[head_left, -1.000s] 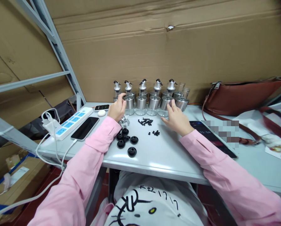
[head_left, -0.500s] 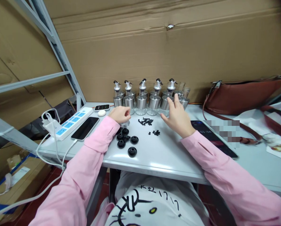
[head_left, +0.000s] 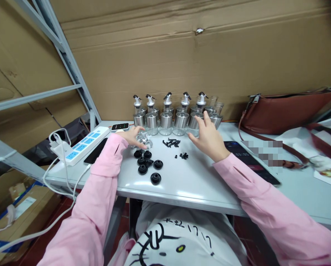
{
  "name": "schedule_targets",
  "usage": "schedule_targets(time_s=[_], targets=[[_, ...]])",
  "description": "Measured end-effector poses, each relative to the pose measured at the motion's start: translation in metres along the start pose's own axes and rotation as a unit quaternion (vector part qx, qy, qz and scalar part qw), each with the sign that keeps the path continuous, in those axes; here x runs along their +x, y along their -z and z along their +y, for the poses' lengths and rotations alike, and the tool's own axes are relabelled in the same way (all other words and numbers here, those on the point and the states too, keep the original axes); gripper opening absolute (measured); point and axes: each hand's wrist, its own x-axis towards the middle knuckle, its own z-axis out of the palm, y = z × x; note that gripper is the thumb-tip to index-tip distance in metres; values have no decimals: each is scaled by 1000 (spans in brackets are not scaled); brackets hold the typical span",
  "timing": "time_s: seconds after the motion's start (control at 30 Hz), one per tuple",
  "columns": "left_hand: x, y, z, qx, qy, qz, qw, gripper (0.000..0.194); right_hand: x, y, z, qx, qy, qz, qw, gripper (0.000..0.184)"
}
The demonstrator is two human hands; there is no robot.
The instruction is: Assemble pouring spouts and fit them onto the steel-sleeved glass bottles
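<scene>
Basically, loose parts are being grouped by kind, probably so that nothing gets mixed. Clear-and-white plastic fittings point(head_left: 146, 139) are lying at the back left of the pale grey table point(head_left: 187, 184), just in front of the steel-banded glass bottles point(head_left: 166, 121), and are being framed by the left hand point(head_left: 132, 136), thumb and fingers parted; whether anything is being gripped cannot be told. The right hand point(head_left: 211, 140) is being held spread, nothing seen in it, fingertips overlapping the rightmost spouted bottle in view; contact cannot be told. Black round stepped plastic caps point(head_left: 158, 164) are lying nearest the front edge, thin black plastic levers point(head_left: 171, 142) and tiny black plastic plugs point(head_left: 184, 156) between the hands. Bottles are being backed by the brown cardboard sheet point(head_left: 154, 66), seemingly to free the front. Rearward room is being limited by that row; leftward, by the white power strip with blue sockets point(head_left: 83, 142); rightward, by the black flat-screen device point(head_left: 251, 162). Bare surface is being left between plugs and front edge, so low sideways travel there looks unobstructed.
</scene>
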Motion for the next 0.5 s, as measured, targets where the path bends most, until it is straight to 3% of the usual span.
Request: schedule_targets(time_s=[0.13,0.27,0.5], targets=[[6,-9,-5,15,66,-10,998,107,0,2,-2,7,-13,-26,1000,63],[12,-19,5,4,72,-1,997,109,0,2,-3,22,-16,-49,998,64],[11,-23,23,12,69,4,998,101,-1,-4,1,56,-2,-23,998,62]])
